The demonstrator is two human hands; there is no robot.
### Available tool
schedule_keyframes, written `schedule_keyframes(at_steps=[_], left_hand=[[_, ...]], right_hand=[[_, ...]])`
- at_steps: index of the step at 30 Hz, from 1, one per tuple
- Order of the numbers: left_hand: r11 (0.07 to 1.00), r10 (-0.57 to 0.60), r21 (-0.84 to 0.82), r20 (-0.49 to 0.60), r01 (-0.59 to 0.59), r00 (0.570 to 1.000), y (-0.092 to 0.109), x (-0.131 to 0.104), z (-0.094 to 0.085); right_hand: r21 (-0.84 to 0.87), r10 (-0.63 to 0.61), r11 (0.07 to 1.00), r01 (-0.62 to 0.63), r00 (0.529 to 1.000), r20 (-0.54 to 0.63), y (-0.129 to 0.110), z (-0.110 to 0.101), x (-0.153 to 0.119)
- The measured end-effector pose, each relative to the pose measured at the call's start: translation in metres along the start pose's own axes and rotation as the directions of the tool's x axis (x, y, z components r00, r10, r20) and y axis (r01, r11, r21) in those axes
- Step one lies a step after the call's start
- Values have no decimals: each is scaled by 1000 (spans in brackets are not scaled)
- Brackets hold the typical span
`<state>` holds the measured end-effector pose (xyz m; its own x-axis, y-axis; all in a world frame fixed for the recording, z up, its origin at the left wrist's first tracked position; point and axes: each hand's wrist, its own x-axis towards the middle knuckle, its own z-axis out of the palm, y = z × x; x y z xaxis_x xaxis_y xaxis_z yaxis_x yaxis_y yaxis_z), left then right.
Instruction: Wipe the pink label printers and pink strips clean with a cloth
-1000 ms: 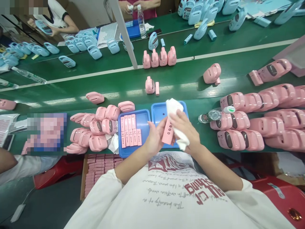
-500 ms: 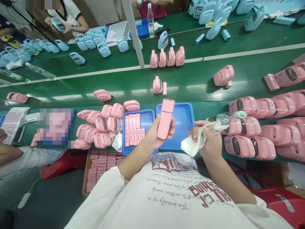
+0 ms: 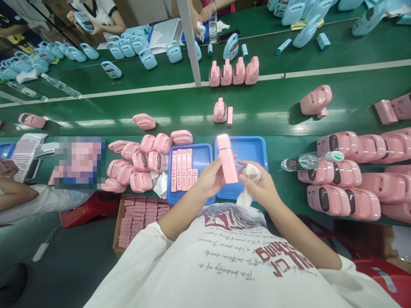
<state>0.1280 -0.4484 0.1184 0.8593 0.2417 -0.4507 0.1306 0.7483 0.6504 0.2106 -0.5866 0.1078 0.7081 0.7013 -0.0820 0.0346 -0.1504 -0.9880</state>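
My left hand is closed round a pink rectangular case, held tilted up in front of my chest. Bunched in my right hand is a white cloth, close to the case's lower right side; I cannot tell whether they touch. Behind both hands lies a blue tray with nothing else seen in it. A second blue tray to its left carries rows of small pink pieces.
Pink rounded housings are heaped left of the trays, and more pink housings stand on the right beside a lying bottle. Low at left is a carton of pink pieces. Across the green table, people handle light-blue housings.
My right hand has moved left with the cloth, up to the pink case. The case has turned in my left hand. Across the table, a person's hands now reach in beside the upright bottle.
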Motion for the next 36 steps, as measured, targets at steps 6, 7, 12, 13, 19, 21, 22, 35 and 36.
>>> schedule_keyframes(at_steps=[6, 7, 12, 13, 19, 21, 22, 35, 36], left_hand=[[884, 170, 466, -224, -48, 960, -48, 27, -35], [845, 194, 533, -247, -34, 949, -55, 29, -43], [651, 252, 746, -390, 144, 886, -71, 19, -93], [596, 277, 776, -440, 206, 855, -72, 14, -105], [364, 362, 785, -615, 501, 700, -98, 3, -141], [336, 371, 778, -628, 531, 684, -105, 11, -140], [332, 369, 776, -630, 536, 683, -107, 15, -139], [616, 215, 787, -154, -11, 964, -30, -14, -73], [602, 265, 791, -74, -105, 961, -25, -19, -61]], right_hand=[[-481, 111, 876, -35, 985, 130, 52, 22, 4], [-461, 151, 885, -68, 978, 146, 66, 27, 8], [-350, 291, 909, -226, 945, 148, 129, 39, 41], [-365, 319, 896, -253, 939, 131, 138, 39, 51], [-416, 405, 840, -348, 913, 54, 163, 37, 109], [-431, 430, 823, -369, 902, 49, 162, 40, 120], [-436, 443, 815, -381, 895, 47, 161, 41, 124], [69, 393, 912, -405, 909, 140, 84, 1, 65], [162, 368, 907, -389, 918, 148, 72, 1, 59]])
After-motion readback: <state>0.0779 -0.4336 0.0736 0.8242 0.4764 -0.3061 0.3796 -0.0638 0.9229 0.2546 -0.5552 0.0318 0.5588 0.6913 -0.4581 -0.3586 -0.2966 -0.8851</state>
